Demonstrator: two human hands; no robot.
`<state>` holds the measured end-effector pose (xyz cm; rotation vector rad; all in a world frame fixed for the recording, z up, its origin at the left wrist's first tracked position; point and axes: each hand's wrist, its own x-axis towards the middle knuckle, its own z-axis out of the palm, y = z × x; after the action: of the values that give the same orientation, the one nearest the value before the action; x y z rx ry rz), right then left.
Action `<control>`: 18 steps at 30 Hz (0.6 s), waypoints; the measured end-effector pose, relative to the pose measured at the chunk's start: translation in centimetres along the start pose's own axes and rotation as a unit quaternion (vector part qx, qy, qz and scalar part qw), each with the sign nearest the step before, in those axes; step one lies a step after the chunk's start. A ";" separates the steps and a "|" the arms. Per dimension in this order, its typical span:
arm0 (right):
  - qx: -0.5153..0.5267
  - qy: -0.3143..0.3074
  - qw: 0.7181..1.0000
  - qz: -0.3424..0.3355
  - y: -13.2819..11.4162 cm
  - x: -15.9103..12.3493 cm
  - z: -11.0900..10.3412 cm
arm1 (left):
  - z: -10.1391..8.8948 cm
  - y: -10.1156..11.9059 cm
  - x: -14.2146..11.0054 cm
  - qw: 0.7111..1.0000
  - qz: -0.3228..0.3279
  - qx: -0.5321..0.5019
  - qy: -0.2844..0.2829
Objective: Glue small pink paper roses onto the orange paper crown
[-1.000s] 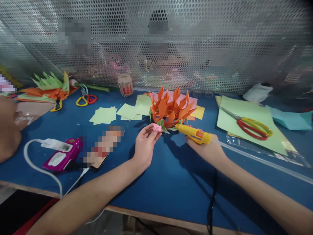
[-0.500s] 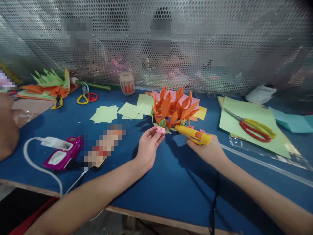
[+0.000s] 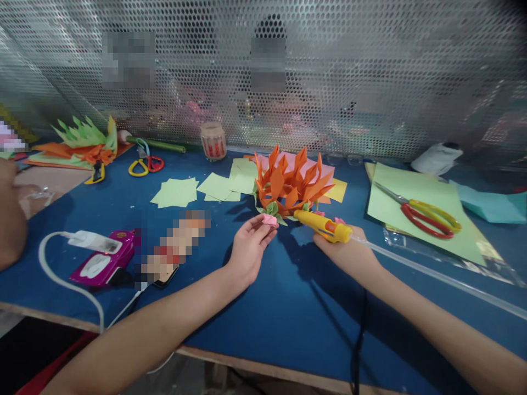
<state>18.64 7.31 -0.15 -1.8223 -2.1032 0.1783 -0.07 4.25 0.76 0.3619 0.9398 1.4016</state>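
Note:
My left hand [image 3: 252, 247] is closed, its fingertips pinching a small pink folded paper piece [image 3: 269, 220]. Just beyond it stands a ring-shaped orange paper crown [image 3: 288, 186] with pointed petals and green paper leaves [image 3: 272, 209] along its near lower edge. My right hand [image 3: 349, 252] is wrapped round a yellow glue gun [image 3: 321, 224], whose nozzle points left at the crown's base. A long clear glue stick [image 3: 432, 274] sticks out of the gun's back end. Pink bits partly show behind the gun.
Red-and-yellow-handled scissors [image 3: 432, 216] lie on green paper [image 3: 382, 203] at right. Pale green paper squares [image 3: 177, 192] are left of the crown. A purple power bank [image 3: 105, 260] with a white cable and a phone [image 3: 173, 252] lie at left, near another person's arm [image 3: 10, 219]. Perforated metal [image 3: 349, 66] stands behind.
Both hands keep nearly the same position. The glue gun has turned slightly in my right hand, and the whole view has shifted a little.

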 end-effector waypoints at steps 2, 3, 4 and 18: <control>0.010 0.009 1.000 -0.013 0.0 0.0 0.0 | 0.0 0.0 0.0 1.000 -0.002 0.002 0.000; 0.016 0.016 1.000 -0.020 -0.1 0.0 -0.1 | 0.0 0.0 0.0 1.000 -0.003 0.002 0.000; 0.024 0.023 0.999 -0.024 -0.2 0.0 -0.1 | 0.0 0.0 0.0 1.000 -0.004 0.002 0.000; 0.070 0.052 0.995 -0.037 -0.5 -0.7 -1.3 | 0.1 0.0 0.0 1.000 -0.005 0.011 0.012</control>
<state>18.69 6.40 1.14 -1.6347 -2.0286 0.2018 0.04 4.26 0.80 0.3570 0.9768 1.3891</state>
